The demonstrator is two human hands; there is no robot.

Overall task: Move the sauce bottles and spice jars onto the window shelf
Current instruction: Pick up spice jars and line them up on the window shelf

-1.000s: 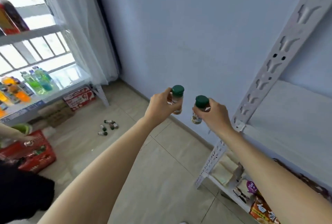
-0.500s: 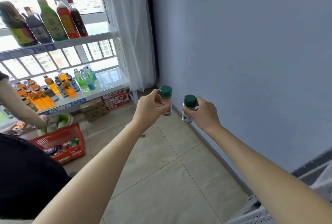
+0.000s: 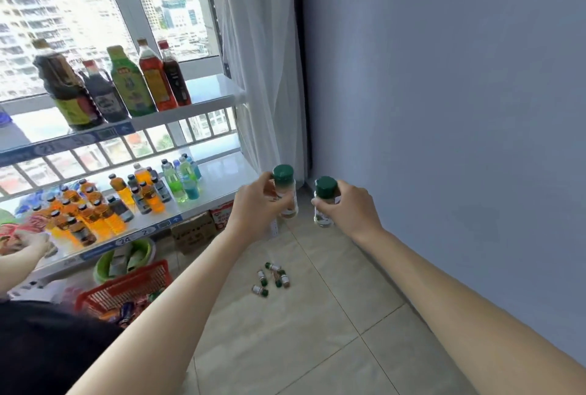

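Note:
My left hand (image 3: 257, 204) grips a green-capped spice jar (image 3: 284, 191) held upright in the air. My right hand (image 3: 352, 209) grips a second green-capped spice jar (image 3: 324, 202) just to the right of it. Both jars hang near the right end of the window shelf (image 3: 203, 106). Several large sauce bottles (image 3: 133, 83) stand in a row on the shelf's middle level, with bare surface to their right. Several small green-capped jars (image 3: 273, 277) lie scattered on the tiled floor below my hands.
The lower level (image 3: 222, 172) carries many small drink bottles (image 3: 120, 194). A red basket (image 3: 126, 290), a green bowl (image 3: 107, 264) and cardboard boxes (image 3: 193, 233) sit under the shelf. Another person's arm (image 3: 22, 255) reaches in at the left. A white curtain (image 3: 263, 61) and a blue wall (image 3: 444, 109) stand at the right.
My view has swung left from the white rack toward the window shelf. Both hands, still holding their jars, have come closer to the shelf.

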